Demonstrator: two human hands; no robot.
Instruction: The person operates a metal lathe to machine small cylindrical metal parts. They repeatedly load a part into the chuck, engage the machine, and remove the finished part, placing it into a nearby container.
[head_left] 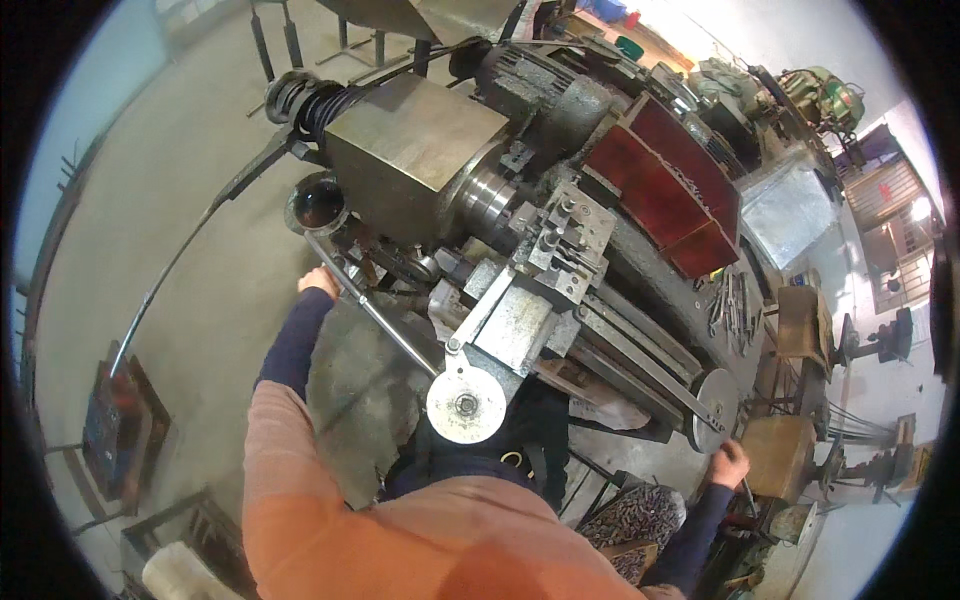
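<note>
A small metal lathe stands in front of me, its chuck (488, 200) at the headstock and the tool post (562, 240) just right of it. My left hand (320, 282) is closed beside a long metal lever (385, 325), below the headstock; what its fingers hold is hidden. My right hand (730, 465) is closed around a handle (748, 492) beside the grey handwheel (714, 408) at the lathe's right end. Nearest my body is a pale round handwheel (466, 404) on the cross slide. Neither hand touches the tool post.
Behind the bed are a dark red metal box (665, 185) and a motor (545, 90). Several wrenches (735, 305) lie at the right. A rod (170, 265) slopes down at the left to a dark box (125, 430). A patterned cushion (635, 525) sits beside me.
</note>
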